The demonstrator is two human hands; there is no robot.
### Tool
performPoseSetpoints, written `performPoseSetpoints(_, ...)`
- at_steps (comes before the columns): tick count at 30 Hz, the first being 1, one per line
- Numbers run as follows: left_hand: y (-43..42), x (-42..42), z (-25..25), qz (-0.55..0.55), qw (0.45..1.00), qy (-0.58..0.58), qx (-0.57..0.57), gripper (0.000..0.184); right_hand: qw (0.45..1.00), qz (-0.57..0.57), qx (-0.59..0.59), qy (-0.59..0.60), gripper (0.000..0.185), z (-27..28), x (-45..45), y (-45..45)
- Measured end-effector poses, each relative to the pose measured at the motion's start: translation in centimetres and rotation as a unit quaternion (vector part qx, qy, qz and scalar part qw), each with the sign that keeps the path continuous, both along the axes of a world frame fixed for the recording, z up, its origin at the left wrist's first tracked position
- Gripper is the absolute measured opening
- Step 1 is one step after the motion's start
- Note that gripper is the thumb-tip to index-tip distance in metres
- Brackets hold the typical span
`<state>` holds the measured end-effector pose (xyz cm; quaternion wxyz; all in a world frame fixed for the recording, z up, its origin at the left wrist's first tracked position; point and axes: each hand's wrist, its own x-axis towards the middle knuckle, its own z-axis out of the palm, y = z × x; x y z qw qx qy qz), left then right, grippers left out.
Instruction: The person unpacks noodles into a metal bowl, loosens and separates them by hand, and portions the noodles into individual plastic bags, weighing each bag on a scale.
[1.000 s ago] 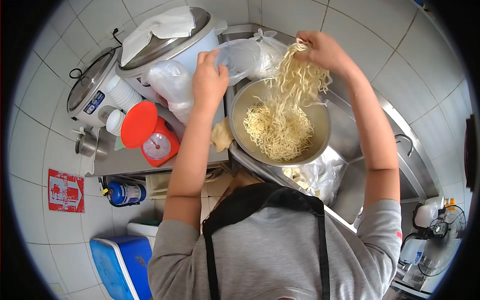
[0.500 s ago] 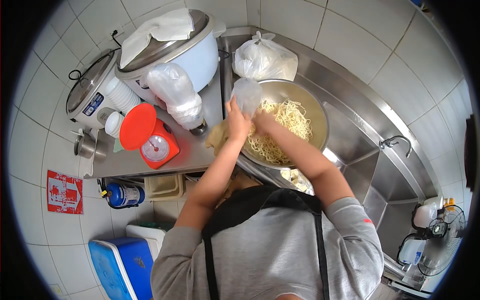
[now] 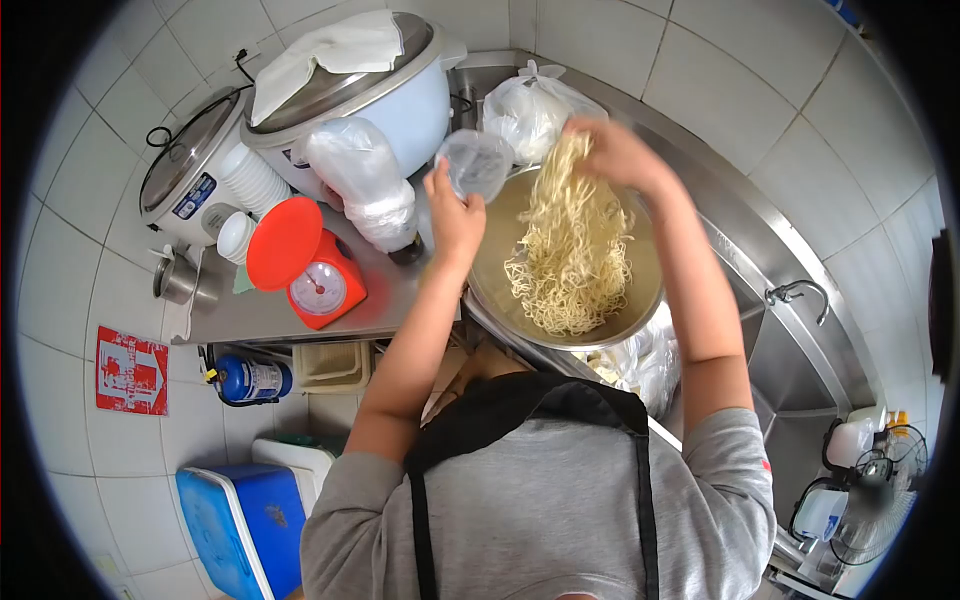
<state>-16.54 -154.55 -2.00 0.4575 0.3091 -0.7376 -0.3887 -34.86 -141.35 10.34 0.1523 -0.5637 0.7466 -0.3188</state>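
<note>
My left hand (image 3: pixel 458 222) is closed around a clear plastic container (image 3: pixel 474 166), tilted beside the left rim of a large metal bowl (image 3: pixel 497 297). Inside the bowl lies a heap of pale yellow noodles (image 3: pixel 572 296). My right hand (image 3: pixel 612 155), slightly blurred, is raised over the bowl's far side. It grips a bunch of noodles (image 3: pixel 565 178) that hangs down in long strands to the heap. The container's lower part is partly hidden by my left fingers.
On the steel counter at left are a red scale (image 3: pixel 326 288), white cups (image 3: pixel 236 238), a plastic-wrapped bottle (image 3: pixel 362 185) and a large cooker (image 3: pixel 425 110). A tied plastic bag (image 3: pixel 525 115) sits behind the bowl. A sink faucet (image 3: pixel 800 293) is at right.
My right hand has risen from the bowl toward the back right, lifting a bunch of noodles. My left hand and the container have shifted left, away from the noodles.
</note>
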Motion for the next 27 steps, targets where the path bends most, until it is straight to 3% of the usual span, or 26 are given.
performPoseSetpoints(1,-0.1,0.0,1.4,-0.001,1.000,0.010,-0.003,0.058,0.995,-0.005,-0.071,0.063,0.053,1.7,-0.6,0.2)
performPoseSetpoints(3,-0.4,-0.1,3.1,0.007,1.000,0.010,-0.016,0.055,0.993,-0.061,-0.092,-0.040,0.045,6.0,-0.9,0.9)
performPoseSetpoints(4,-0.5,-0.1,3.7,0.012,1.000,0.010,-0.022,0.054,0.987,-0.020,-0.155,-0.021,0.039,7.6,-1.1,1.4)
performPoseSetpoints(7,-1.2,0.0,4.5,0.012,0.993,-0.011,-0.115,0.048,0.986,-0.027,-0.166,-0.010,0.015,13.0,2.8,3.3)
performPoseSetpoints(8,-0.9,0.2,5.1,0.008,0.992,-0.025,-0.123,0.045,0.993,0.001,-0.100,0.055,0.023,14.3,3.0,4.0)
performPoseSetpoints(11,-0.2,0.4,6.2,0.007,0.986,-0.065,-0.154,0.039,0.981,-0.137,-0.096,0.099,0.032,13.4,2.0,3.7)
performPoseSetpoints(12,-0.2,0.4,6.1,0.013,0.982,-0.079,-0.171,0.038,0.982,-0.114,-0.012,0.151,0.031,13.5,2.0,3.8)
performPoseSetpoints(15,0.1,0.5,6.0,0.012,0.978,-0.115,-0.172,0.036,0.970,-0.061,-0.143,0.184,0.032,12.0,0.0,3.7)
performPoseSetpoints(18,0.2,0.3,5.9,0.017,0.975,-0.124,-0.185,0.035,0.938,-0.108,-0.172,0.282,0.033,9.5,0.1,3.5)
performPoseSetpoints(22,0.4,0.4,5.8,0.013,0.970,-0.119,-0.213,0.035,0.996,-0.041,-0.022,0.072,0.031,10.2,0.1,4.5)
performPoseSetpoints(27,0.6,0.6,6.9,-0.022,0.970,-0.123,-0.209,0.037,0.986,0.098,0.134,-0.013,0.032,2.5,-4.6,3.1)
